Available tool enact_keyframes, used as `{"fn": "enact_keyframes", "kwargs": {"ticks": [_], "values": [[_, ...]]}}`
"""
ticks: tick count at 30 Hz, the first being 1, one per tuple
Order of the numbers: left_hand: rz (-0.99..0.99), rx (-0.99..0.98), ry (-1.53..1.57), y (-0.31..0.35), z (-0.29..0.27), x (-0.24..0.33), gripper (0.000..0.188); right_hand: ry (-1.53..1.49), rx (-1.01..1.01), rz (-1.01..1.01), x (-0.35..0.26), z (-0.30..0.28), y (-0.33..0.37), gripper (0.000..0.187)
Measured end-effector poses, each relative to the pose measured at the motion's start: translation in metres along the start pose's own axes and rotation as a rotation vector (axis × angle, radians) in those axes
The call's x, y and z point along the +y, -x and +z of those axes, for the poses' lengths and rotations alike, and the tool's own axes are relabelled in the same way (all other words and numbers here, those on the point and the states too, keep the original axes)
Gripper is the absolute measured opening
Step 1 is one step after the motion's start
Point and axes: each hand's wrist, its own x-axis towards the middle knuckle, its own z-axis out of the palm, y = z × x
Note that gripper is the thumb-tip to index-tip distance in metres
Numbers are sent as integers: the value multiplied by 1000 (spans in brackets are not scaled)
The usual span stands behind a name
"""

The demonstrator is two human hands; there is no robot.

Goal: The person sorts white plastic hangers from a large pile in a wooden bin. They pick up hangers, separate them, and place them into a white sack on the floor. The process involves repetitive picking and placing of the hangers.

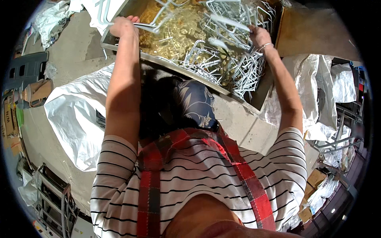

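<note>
My left hand is closed around several bent light-grey metal rods at the far left corner of a metal tray. Some of these rods angle out over the tray and others reach past its left side. At the tray's right side, my right hand grips a pale, long rod-like piece, blurred by motion. Beneath it lies a tangled heap of bent metal rods. The metal tray has a yellowish bottom that looks wet, with loose rods scattered over it.
A brown board adjoins the tray on the right. White plastic sacks lie on the floor at left, with more sacks at right. A dark grey plastic stool or crate stands far left. Metal frames sit lower left.
</note>
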Motion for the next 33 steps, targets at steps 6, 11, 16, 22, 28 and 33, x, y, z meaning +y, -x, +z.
{"fn": "enact_keyframes", "kwargs": {"ticks": [6, 11, 16, 22, 28, 33], "values": [[86, -912, -517, 72, 26, -3, 25, 354, 117, -363, -116, -90, 2, 31], [351, -1106, -868, 109, 31, -6, 29, 169, 56, -498, -189, -123, -14, 29], [109, -1192, -585, 100, 28, 6, 32, -226, 569, -513, -200, -88, -43, 36], [-6, -785, -294, 59, 17, 28, 18, -170, 49, -457, -150, 25, -63, 29], [-195, -759, -330, 45, 19, 31, 28, 307, -258, -1034, -155, 203, -38, 27], [14, -831, -395, 39, 10, 22, 25, 446, -508, -806, -162, 162, -35, 12]]}}
